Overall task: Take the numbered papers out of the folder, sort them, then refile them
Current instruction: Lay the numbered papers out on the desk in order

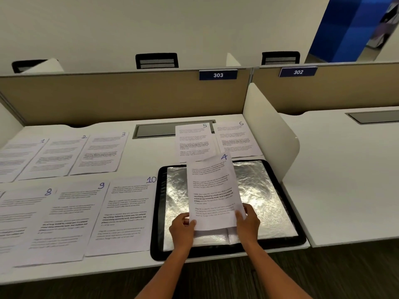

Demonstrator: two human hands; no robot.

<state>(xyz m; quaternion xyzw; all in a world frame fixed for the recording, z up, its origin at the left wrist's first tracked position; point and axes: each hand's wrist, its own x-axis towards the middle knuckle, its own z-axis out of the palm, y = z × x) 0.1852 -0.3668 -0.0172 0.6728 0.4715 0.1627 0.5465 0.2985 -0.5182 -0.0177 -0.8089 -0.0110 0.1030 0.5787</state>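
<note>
1. Left hand (183, 228) and right hand (248, 223) both pinch the bottom edge of sheet 4 (213, 190), one at each lower corner, lifted and tilted over the folder (278, 203).
2. Folder lies open at the counter's (302, 180) near right corner, black rim, silver crinkled lining. A few more white sheets (212, 235) seem to lie in it under sheet 4; count unclear, mostly hidden.
3. Near left edge of the counter: sheet 8 (23, 219), sheet 9 (71, 221), sheet 10 (127, 214) side by side, edges overlapping. 10 lies just beside the folder rim.
4. Far left: sheet 1 (19, 158), sheet 2 (56, 156), sheet 3 (101, 154) in a row.
5. Far right, beyond the folder: sheet 5 (194, 141), sheet 6 (237, 139).
6. Step: likely still the sorting stage, papers being laid out by number. No sheet 7 visible.
7. Next move: set 4 in the gap between 3 and 5 at the far edge, flat, number showing; needs a reach over the folder without dragging 5.
</note>
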